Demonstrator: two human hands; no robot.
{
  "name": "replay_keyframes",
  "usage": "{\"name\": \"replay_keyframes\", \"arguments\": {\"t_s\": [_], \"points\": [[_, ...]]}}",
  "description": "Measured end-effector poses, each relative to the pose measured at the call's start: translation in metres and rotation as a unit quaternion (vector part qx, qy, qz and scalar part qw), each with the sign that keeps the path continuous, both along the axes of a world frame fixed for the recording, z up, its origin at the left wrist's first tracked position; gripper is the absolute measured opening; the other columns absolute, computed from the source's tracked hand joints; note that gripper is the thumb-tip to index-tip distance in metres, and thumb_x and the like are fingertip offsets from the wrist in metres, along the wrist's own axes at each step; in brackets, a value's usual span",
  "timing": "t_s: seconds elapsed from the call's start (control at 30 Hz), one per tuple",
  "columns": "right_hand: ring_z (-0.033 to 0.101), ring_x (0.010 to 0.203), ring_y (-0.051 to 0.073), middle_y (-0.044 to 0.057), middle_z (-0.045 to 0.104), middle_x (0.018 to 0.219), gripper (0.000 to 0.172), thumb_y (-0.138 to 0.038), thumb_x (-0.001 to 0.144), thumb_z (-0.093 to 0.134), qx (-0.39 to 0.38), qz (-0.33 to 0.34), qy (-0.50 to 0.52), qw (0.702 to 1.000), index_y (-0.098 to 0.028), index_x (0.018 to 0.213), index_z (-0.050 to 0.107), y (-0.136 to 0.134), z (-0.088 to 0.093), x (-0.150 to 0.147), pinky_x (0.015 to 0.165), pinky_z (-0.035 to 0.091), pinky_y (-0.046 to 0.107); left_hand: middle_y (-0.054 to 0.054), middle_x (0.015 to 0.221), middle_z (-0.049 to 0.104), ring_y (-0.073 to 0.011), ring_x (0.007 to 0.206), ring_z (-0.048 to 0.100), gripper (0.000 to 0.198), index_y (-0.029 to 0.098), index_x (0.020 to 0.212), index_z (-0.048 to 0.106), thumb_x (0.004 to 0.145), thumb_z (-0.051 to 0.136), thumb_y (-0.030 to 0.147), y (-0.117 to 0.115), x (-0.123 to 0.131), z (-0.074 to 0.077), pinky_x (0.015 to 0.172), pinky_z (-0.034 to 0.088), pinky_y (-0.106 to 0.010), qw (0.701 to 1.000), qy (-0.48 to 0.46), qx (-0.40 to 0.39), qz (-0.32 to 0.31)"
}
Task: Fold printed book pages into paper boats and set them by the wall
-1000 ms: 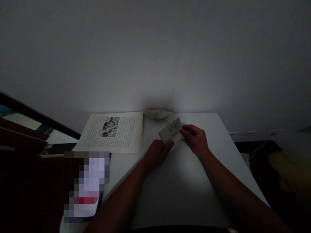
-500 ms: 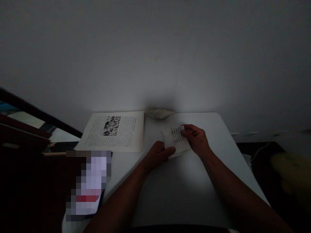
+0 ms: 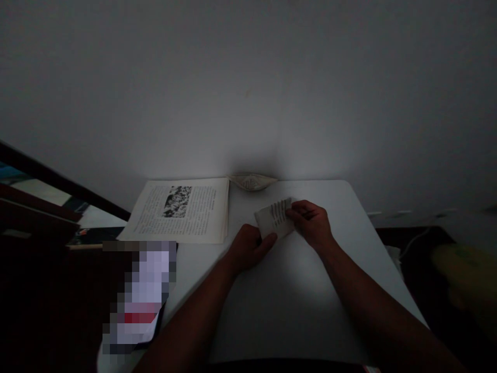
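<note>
A small folded sheet of printed paper [image 3: 275,217] is held between both hands above the white table [image 3: 295,295]. My left hand [image 3: 248,247] pinches its lower left corner. My right hand [image 3: 312,224] grips its right edge with fingers curled over the print. The sheet tilts up to the right. Both forearms reach in from the bottom of the view.
An open book [image 3: 182,210] with a dark picture lies at the table's back left. A folded paper boat [image 3: 252,182] sits at the back edge by the wall. A blurred-out flat object [image 3: 142,295] lies at the left front. Dark furniture stands left; a cable runs right.
The folded sheet lay flatter half a second ago and is tilted up again. Both hands shifted slightly but kept their hold.
</note>
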State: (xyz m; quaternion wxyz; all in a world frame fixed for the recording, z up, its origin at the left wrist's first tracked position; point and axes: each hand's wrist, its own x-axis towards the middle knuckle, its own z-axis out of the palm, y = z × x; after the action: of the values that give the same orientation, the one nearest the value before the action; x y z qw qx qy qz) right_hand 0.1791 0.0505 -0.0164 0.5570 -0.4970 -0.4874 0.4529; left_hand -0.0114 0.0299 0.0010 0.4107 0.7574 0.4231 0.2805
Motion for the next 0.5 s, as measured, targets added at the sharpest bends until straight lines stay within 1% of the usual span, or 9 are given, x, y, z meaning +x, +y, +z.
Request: {"name": "replay_keyframes", "arguments": {"t_s": [0.07, 0.17, 0.23, 0.3, 0.37, 0.43, 0.5], "points": [[0.057, 0.056, 0.012, 0.0, 0.064, 0.065, 0.022, -0.035, 0.065, 0.073, 0.014, -0.008, 0.014, 1.0, -0.019, 0.076, 0.064, -0.0003, 0.0009, 0.0, 0.054, 0.045, 0.025, 0.003, 0.053, 0.043, -0.0087, 0.049, 0.039, 0.036, 0.015, 0.061, 0.051, 0.084, 0.046, 0.042, 0.001, 0.0011, 0.0002, 0.048, 0.03, -0.021, 0.999, 0.003, 0.03, 0.017], [0.057, 0.057, 0.012, -0.001, 0.063, 0.064, 0.02, -0.033, 0.067, 0.071, 0.027, -0.019, 0.024, 0.999, -0.019, 0.077, 0.062, -0.0005, 0.0025, -0.0007, 0.054, 0.044, 0.025, 0.0, 0.071, 0.055, -0.0111, 0.061, 0.048, 0.024, 0.015, 0.084, 0.053, 0.082, 0.053, 0.039, 0.002, 0.0031, 0.0008, 0.056, 0.038, -0.022, 0.992, -0.03, 0.057, 0.106], [0.057, 0.055, 0.012, -0.001, 0.063, 0.063, 0.02, -0.033, 0.067, 0.072, 0.027, -0.016, 0.001, 1.0, -0.019, 0.076, 0.062, -0.0011, 0.0035, -0.0021, 0.053, 0.045, 0.025, -0.002, 0.08, 0.059, -0.0124, 0.067, 0.052, 0.026, 0.015, 0.093, 0.051, 0.081, 0.056, 0.038, 0.0024, 0.0035, 0.0012, 0.06, 0.041, -0.023, 0.985, -0.053, 0.057, 0.155], [0.057, 0.056, 0.012, -0.001, 0.064, 0.064, 0.02, -0.033, 0.065, 0.072, 0.023, -0.004, -0.029, 0.999, -0.019, 0.075, 0.063, -0.0024, 0.0043, -0.0038, 0.053, 0.046, 0.025, -0.003, 0.081, 0.06, -0.0132, 0.07, 0.054, 0.027, 0.015, 0.095, 0.052, 0.082, 0.054, 0.039, 0.0028, 0.003, 0.0018, 0.063, 0.043, -0.023, 0.982, -0.077, 0.041, 0.166], [0.059, 0.059, 0.013, 0.001, 0.066, 0.067, 0.02, -0.034, 0.065, 0.073, 0.022, 0.012, -0.052, 0.998, -0.019, 0.075, 0.063, -0.0042, 0.0048, -0.005, 0.056, 0.048, 0.026, -0.002, 0.08, 0.061, -0.0135, 0.071, 0.055, 0.028, 0.015, 0.093, 0.054, 0.084, 0.05, 0.041, 0.0031, 0.0021, 0.0033, 0.063, 0.043, -0.023, 0.98, -0.085, 0.026, 0.177], [0.059, 0.059, 0.013, 0.001, 0.066, 0.067, 0.021, -0.036, 0.065, 0.072, 0.024, 0.025, -0.072, 0.997, -0.019, 0.075, 0.063, -0.0058, 0.0049, -0.0052, 0.057, 0.049, 0.026, -0.001, 0.074, 0.059, -0.0129, 0.066, 0.053, 0.031, 0.015, 0.088, 0.056, 0.087, 0.044, 0.044, 0.0039, 0.0012, 0.0056, 0.059, 0.04, -0.022, 0.976, -0.063, 0.028, 0.205], [0.059, 0.058, 0.013, 0.001, 0.065, 0.065, 0.022, -0.037, 0.066, 0.072, 0.026, 0.033, -0.089, 0.995, -0.019, 0.073, 0.063, -0.0065, 0.0046, -0.0048, 0.056, 0.048, 0.026, 0.002, 0.063, 0.053, -0.0116, 0.059, 0.048, 0.033, 0.016, 0.078, 0.054, 0.088, 0.042, 0.046, 0.0056, 0.0003, 0.0081, 0.054, 0.036, -0.021, 0.97, -0.028, 0.043, 0.238]]}}
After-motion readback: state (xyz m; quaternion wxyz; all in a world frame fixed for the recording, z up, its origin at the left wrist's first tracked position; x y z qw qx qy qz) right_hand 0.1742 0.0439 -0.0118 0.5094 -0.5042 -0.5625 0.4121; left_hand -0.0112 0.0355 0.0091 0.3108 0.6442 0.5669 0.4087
